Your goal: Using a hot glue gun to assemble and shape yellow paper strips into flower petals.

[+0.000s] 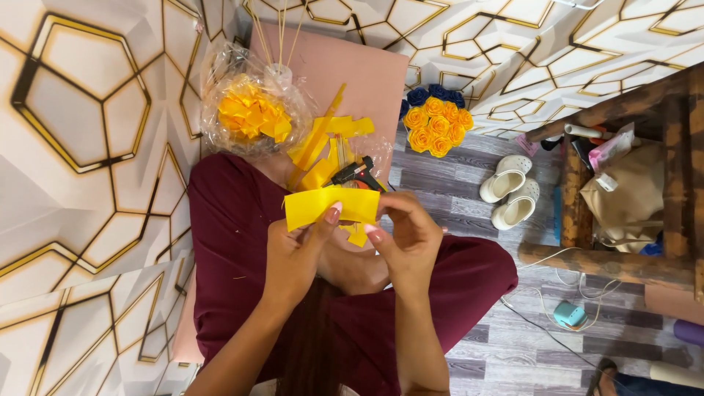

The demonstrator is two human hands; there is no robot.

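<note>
Left hand [293, 253] pinched on the yellow paper strip [331, 206], thumb over its front face. Right hand [407, 238] curled, fingertips gripping the same strip's right end, above the maroon lap. Just beyond, a glue gun [355, 173] among yellow paper scraps [323, 147]. Farther off, a clear plastic bag [253, 110] holding yellow paper flowers. At the pink mat's [367, 73] right edge, a bunch of yellow and blue paper roses [438, 121].

Matt, perhaps foam, yellow sheet [331, 205]
</note>
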